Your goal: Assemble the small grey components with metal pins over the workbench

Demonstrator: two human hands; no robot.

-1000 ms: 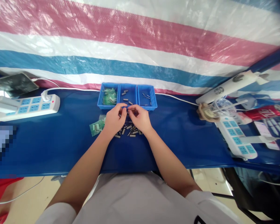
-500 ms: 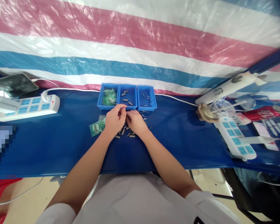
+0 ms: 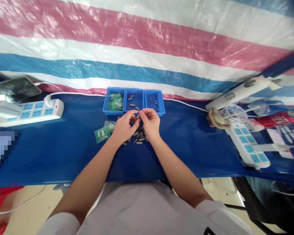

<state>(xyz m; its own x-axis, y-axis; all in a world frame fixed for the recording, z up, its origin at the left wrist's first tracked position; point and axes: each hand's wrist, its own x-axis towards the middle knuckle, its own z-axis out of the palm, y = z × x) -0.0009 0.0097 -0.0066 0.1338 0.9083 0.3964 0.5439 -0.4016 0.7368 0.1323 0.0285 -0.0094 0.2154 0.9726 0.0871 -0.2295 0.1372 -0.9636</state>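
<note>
My left hand [image 3: 125,127] and my right hand [image 3: 151,123] meet just in front of the blue bins, both with fingers pinched. At the left fingertips is a small grey metal cylinder [image 3: 138,116]. The right thumb and index finger press close against its end; whatever they grip is too small to make out. Beneath the hands lies a pile of grey cylinders [image 3: 139,142] and thin dark pins [image 3: 141,133], partly covered by them. Beside the left hand rest green-tinted small bags [image 3: 102,134] of light-coloured pieces.
Three joined blue bins hold green bags [image 3: 116,101], several cylinders [image 3: 131,97] and thin pins [image 3: 154,100]. Power strips lie left [image 3: 36,112] and right [image 3: 247,145] on the blue table [image 3: 186,143]. A red can [image 3: 276,119] and white roll [image 3: 237,92] are at right.
My right hand has lifted off the pile, moved slightly right and turned, its fingertips now at the left hand's. More of the pile shows beneath.
</note>
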